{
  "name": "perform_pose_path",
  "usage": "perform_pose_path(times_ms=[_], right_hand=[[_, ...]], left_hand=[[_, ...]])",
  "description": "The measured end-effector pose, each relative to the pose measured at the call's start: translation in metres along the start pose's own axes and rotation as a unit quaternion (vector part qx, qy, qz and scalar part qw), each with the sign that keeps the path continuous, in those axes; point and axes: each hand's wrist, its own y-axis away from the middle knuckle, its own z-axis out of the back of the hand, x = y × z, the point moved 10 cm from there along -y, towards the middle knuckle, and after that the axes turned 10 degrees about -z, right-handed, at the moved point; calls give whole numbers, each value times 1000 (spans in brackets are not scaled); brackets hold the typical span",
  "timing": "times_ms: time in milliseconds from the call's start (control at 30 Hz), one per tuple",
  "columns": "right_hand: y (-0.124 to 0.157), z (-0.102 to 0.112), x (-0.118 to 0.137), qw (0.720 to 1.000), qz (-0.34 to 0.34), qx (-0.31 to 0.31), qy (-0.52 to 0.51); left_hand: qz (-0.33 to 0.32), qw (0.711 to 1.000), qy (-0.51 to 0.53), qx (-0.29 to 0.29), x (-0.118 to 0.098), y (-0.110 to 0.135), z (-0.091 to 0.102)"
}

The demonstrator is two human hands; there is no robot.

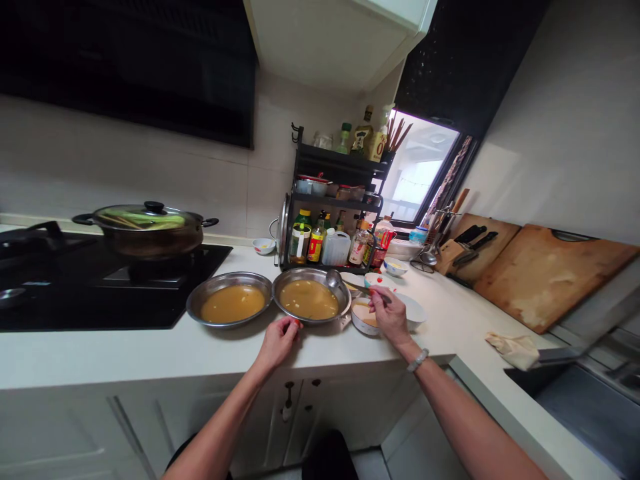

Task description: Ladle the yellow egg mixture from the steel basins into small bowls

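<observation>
My right hand [391, 317] is closed around the handle of a metal spoon [333, 279]. The spoon's round bowl hangs over the right rim of a shallow metal dish [345, 308], which holds a thin yellow-brown liquid with pale bits. At that dish's front rim, my left hand [279, 343] has its fingers pinched together on the edge. A second metal dish [193, 308] with similar liquid stands to the left. Beneath my right hand is a white bowl [367, 328] with pale orange liquid, partly hidden by the hand.
A lidded pot [155, 237] sits on the black stove [95, 307] at left. Behind the dishes stands a black rack [340, 199] of bottles. Cutting boards [555, 273], a knife block [453, 255], a cloth [513, 350] and a sink [585, 407] are at right.
</observation>
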Motion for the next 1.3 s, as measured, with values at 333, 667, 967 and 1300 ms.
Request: perform_pose_path(times_ms=[333, 667, 967, 1300], right_hand=[[16, -19, -36, 978, -186, -5, -94], [12, 6, -51, 930, -292, -106, -195], [9, 15, -55, 910, -306, -131, -245], [-8, 40, -61, 902, -300, -166, -262]], left_hand=[[4, 1000, -5, 0, 0, 1, 0], [8, 1000, 7, 3, -1, 0, -2], [7, 1000, -3, 6, 1, 0, -2], [3, 1000, 0, 5, 0, 1, -1]])
